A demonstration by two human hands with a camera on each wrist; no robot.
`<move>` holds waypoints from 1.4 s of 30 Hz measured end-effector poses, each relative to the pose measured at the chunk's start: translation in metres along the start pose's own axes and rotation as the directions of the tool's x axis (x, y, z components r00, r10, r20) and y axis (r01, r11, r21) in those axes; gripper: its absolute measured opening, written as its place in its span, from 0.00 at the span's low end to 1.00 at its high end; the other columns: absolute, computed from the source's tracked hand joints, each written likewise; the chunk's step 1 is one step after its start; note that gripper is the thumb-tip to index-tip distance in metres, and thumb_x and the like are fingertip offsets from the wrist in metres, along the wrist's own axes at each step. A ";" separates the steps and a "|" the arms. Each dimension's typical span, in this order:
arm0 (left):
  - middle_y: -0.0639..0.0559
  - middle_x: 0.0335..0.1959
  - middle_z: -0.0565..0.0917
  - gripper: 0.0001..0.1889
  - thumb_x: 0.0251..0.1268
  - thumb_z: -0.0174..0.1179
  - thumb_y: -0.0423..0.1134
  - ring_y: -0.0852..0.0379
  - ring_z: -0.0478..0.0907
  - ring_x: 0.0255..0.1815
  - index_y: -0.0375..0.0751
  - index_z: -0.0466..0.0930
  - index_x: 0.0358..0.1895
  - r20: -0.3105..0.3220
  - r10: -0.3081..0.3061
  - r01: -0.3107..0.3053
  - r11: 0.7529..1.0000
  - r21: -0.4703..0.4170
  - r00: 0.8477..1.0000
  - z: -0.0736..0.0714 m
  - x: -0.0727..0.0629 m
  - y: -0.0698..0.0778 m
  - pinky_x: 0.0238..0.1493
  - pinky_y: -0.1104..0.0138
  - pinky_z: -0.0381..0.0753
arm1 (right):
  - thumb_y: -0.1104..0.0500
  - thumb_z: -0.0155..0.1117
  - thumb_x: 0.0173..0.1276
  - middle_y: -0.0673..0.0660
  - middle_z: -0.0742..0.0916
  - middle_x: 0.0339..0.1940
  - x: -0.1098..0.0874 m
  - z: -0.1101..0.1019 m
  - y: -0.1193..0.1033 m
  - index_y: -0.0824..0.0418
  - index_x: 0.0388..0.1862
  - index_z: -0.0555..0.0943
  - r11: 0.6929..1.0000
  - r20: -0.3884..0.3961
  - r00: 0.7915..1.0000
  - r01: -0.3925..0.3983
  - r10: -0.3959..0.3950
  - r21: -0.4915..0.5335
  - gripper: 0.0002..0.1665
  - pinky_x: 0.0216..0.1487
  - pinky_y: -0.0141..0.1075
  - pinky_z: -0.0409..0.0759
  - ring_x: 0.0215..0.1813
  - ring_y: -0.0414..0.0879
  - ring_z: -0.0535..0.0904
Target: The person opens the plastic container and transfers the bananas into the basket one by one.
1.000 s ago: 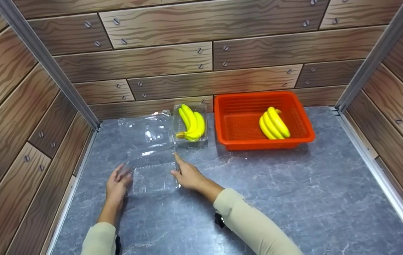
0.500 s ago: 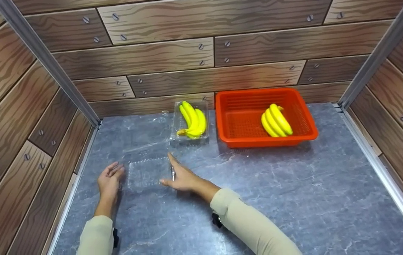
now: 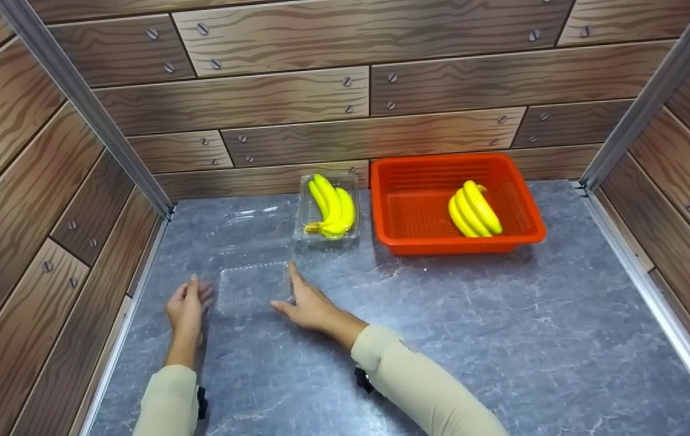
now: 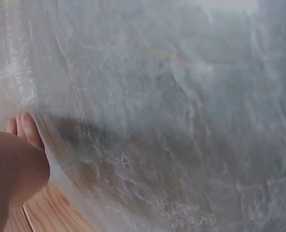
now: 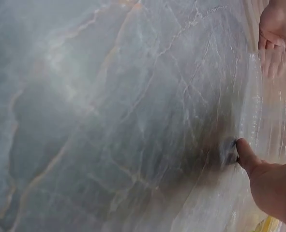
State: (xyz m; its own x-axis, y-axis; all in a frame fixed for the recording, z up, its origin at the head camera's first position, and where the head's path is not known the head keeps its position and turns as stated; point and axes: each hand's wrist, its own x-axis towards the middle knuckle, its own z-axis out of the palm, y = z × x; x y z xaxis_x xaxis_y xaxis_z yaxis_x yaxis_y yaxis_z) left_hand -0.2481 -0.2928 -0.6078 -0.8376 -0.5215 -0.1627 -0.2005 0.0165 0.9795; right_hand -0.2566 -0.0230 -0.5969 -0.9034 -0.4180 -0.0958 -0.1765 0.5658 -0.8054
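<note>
An unfolded clear plastic clamshell box [image 3: 252, 289] lies on the grey marbled table, its lid half [image 3: 254, 213] spread toward the back wall. My right hand [image 3: 315, 307] is at the box's right edge, index finger stretched along it and thumb held apart. By the left edge is my left hand [image 3: 186, 307], fingers extended and pointing away from me. In the right wrist view, the see-through box wall [image 5: 256, 104] stands between the two hands. Behind the right hand, a second clear box [image 3: 303, 237] holds a bunch of yellow bananas [image 3: 337, 212].
To the right of the filled box stands a red plastic basket [image 3: 405, 247] with another banana bunch [image 3: 472, 209] inside. Wood-print panels [image 3: 296, 97] close off the back and both sides, with metal rails [image 3: 653, 321] along the table's side edges.
The unfolded box has shifted a little left and away from me. Both hands have moved slightly left, the left hand's fingers now straighter. The bananas and basket stay put.
</note>
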 end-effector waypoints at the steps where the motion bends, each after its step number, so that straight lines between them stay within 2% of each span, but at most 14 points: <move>1: 0.35 0.65 0.87 0.30 0.86 0.51 0.54 0.58 0.91 0.56 0.30 0.75 0.71 0.022 -0.010 0.010 1.000 -0.027 1.000 0.000 0.000 0.001 0.63 0.63 0.89 | 0.40 0.65 0.78 0.70 0.63 0.87 0.001 0.001 -0.001 0.60 0.91 0.39 1.000 -0.012 1.000 -0.011 0.011 -0.007 0.61 0.89 0.49 0.61 0.86 0.61 0.64; 3: 0.33 0.72 0.81 0.29 0.87 0.49 0.51 0.53 0.86 0.66 0.30 0.70 0.75 0.044 -0.021 0.023 0.998 -0.051 0.999 0.002 -0.002 0.003 0.71 0.61 0.84 | 0.39 0.65 0.78 0.71 0.68 0.84 0.004 0.004 -0.004 0.61 0.91 0.40 0.999 -0.043 0.999 -0.031 0.031 -0.017 0.61 0.85 0.50 0.68 0.81 0.63 0.73; 5: 0.32 0.75 0.78 0.29 0.87 0.49 0.50 0.47 0.80 0.73 0.31 0.69 0.77 0.037 -0.026 0.028 0.999 -0.041 0.999 0.006 -0.003 0.004 0.77 0.59 0.78 | 0.40 0.66 0.78 0.72 0.73 0.81 0.007 0.007 -0.006 0.62 0.90 0.40 0.999 -0.078 0.996 -0.043 0.041 -0.015 0.61 0.81 0.51 0.74 0.74 0.64 0.80; 7: 0.33 0.77 0.75 0.28 0.87 0.49 0.49 0.43 0.74 0.77 0.32 0.70 0.76 0.009 -0.022 0.022 1.000 -0.003 1.000 0.010 -0.005 0.004 0.80 0.56 0.73 | 0.40 0.66 0.78 0.74 0.78 0.76 0.011 0.010 -0.008 0.62 0.90 0.41 0.999 -0.106 0.993 -0.051 0.049 -0.009 0.61 0.77 0.52 0.79 0.66 0.65 0.86; 9: 0.32 0.75 0.76 0.27 0.86 0.50 0.48 0.41 0.73 0.77 0.32 0.73 0.74 -0.049 -0.008 0.010 0.999 0.039 0.999 0.015 -0.008 0.003 0.79 0.53 0.71 | 0.41 0.66 0.78 0.75 0.80 0.74 0.015 0.013 -0.010 0.63 0.90 0.42 0.998 -0.129 0.990 -0.056 0.056 0.000 0.60 0.75 0.53 0.80 0.64 0.66 0.87; 12: 0.34 0.71 0.77 0.26 0.85 0.52 0.49 0.40 0.73 0.74 0.34 0.74 0.73 -0.129 -0.006 0.018 0.995 0.095 0.992 0.020 -0.010 0.003 0.77 0.51 0.71 | 0.42 0.66 0.79 0.76 0.77 0.76 0.020 0.016 -0.013 0.64 0.90 0.42 0.998 -0.125 0.990 -0.058 0.062 0.035 0.59 0.79 0.54 0.76 0.71 0.67 0.82; 14: 0.34 0.73 0.76 0.28 0.84 0.52 0.48 0.41 0.73 0.76 0.35 0.70 0.77 -0.145 -0.019 0.033 0.995 0.095 0.989 0.023 -0.010 0.004 0.79 0.51 0.70 | 0.43 0.65 0.80 0.75 0.74 0.79 0.023 0.015 -0.013 0.65 0.90 0.43 0.997 -0.104 0.993 -0.050 0.056 0.060 0.58 0.82 0.53 0.73 0.77 0.66 0.76; 18: 0.35 0.81 0.68 0.36 0.83 0.52 0.45 0.42 0.64 0.84 0.36 0.53 0.86 -0.115 -0.059 0.064 0.997 0.038 0.992 0.021 -0.004 0.007 0.86 0.52 0.64 | 0.48 0.63 0.82 0.71 0.69 0.84 0.029 0.011 -0.010 0.64 0.90 0.41 0.991 -0.036 0.999 -0.011 0.016 0.136 0.55 0.85 0.50 0.68 0.82 0.63 0.72; 20: 0.35 0.81 0.67 0.36 0.83 0.52 0.42 0.43 0.64 0.84 0.35 0.51 0.86 -0.115 -0.063 0.064 0.998 0.009 0.991 0.021 -0.001 0.006 0.84 0.54 0.67 | 0.51 0.62 0.82 0.69 0.67 0.85 0.032 0.009 -0.008 0.62 0.90 0.41 0.985 -0.021 1.000 0.002 0.001 0.172 0.53 0.85 0.48 0.69 0.82 0.61 0.72; 23: 0.36 0.81 0.69 0.33 0.83 0.51 0.40 0.44 0.68 0.81 0.34 0.56 0.85 -0.137 -0.063 0.060 0.998 -0.023 0.989 0.023 0.003 0.004 0.75 0.60 0.75 | 0.56 0.60 0.83 0.68 0.70 0.84 0.036 0.006 -0.008 0.61 0.90 0.47 0.975 -0.042 0.999 0.010 0.000 0.221 0.47 0.81 0.44 0.75 0.79 0.59 0.77; 27: 0.36 0.79 0.72 0.29 0.85 0.50 0.40 0.45 0.72 0.77 0.34 0.63 0.82 -0.173 -0.064 0.059 0.998 -0.035 0.983 0.021 0.007 0.002 0.64 0.67 0.80 | 0.60 0.61 0.82 0.67 0.76 0.80 0.041 0.007 -0.011 0.66 0.86 0.60 0.967 -0.097 0.995 0.017 0.007 0.253 0.39 0.73 0.40 0.82 0.75 0.56 0.81; 33: 0.36 0.80 0.73 0.26 0.86 0.46 0.40 0.43 0.73 0.79 0.37 0.65 0.81 -0.220 -0.097 0.084 0.994 -0.067 0.971 0.015 0.013 0.003 0.73 0.58 0.79 | 0.60 0.56 0.84 0.62 0.80 0.77 0.041 0.008 -0.018 0.64 0.84 0.64 0.976 -0.089 0.996 0.015 0.005 0.216 0.34 0.79 0.43 0.77 0.78 0.54 0.79; 38: 0.36 0.79 0.74 0.25 0.87 0.45 0.39 0.44 0.73 0.79 0.35 0.66 0.80 -0.248 -0.104 0.087 0.993 -0.080 0.963 0.011 0.018 0.004 0.75 0.58 0.78 | 0.61 0.55 0.84 0.62 0.77 0.80 0.035 0.008 -0.017 0.64 0.85 0.62 0.980 -0.040 0.998 0.045 -0.038 0.196 0.35 0.83 0.46 0.71 0.80 0.56 0.76; 42: 0.37 0.77 0.75 0.25 0.86 0.46 0.40 0.45 0.73 0.78 0.35 0.69 0.79 -0.283 -0.112 0.096 0.993 -0.073 0.953 0.009 0.019 0.004 0.77 0.58 0.77 | 0.60 0.57 0.83 0.63 0.75 0.81 0.030 0.009 -0.012 0.64 0.86 0.61 0.979 -0.001 0.999 0.050 -0.051 0.196 0.37 0.82 0.45 0.72 0.79 0.57 0.76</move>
State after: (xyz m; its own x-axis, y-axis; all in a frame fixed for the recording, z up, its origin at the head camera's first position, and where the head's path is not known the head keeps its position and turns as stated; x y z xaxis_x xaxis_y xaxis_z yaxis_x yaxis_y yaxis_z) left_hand -0.2700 -0.2947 -0.6079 -0.6315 -0.7400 -0.2316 -0.2419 -0.0958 0.9656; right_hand -0.2780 -0.0485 -0.5953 -0.8936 -0.4456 -0.0545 -0.1411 0.3939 -0.9082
